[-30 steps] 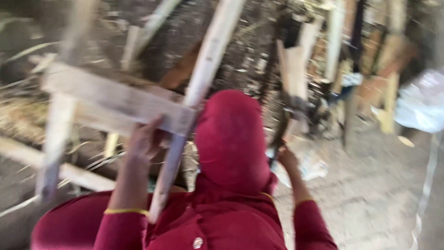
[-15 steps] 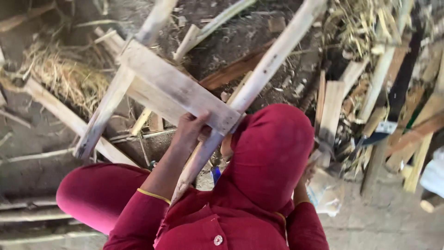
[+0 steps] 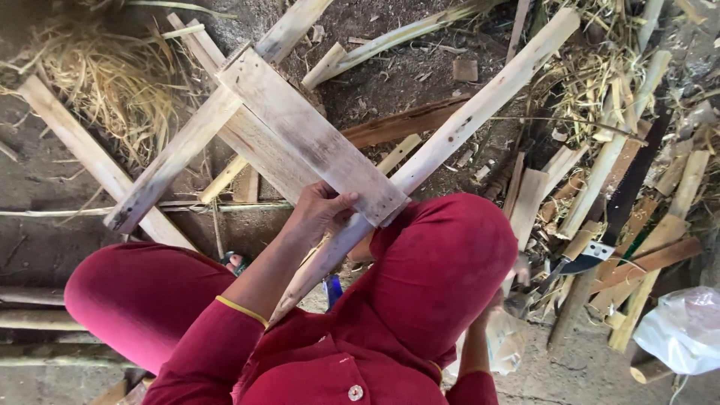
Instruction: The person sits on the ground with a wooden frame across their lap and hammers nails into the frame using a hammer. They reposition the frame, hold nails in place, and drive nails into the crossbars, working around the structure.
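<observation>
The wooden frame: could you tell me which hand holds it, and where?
The left hand grips the frame at its flat board's lower edge; the right hand is mostly hidden.

Left hand (image 3: pixel 319 214): on the near edge of the wooden frame (image 3: pixel 300 135), touching its flat board.
Frame: in front of the left hand, reaching away to the left and to the right.
Straw (image 3: pixel 112 90): far left of the left hand, behind the frame.
Right hand (image 3: pixel 491 304): low at the right, mostly hidden.
Saw (image 3: pixel 619 206): right of the right hand, on the wood scraps (image 3: pixel 645 247).
Plastic bag (image 3: pixel 686 330): further right, near the scraps.
</observation>
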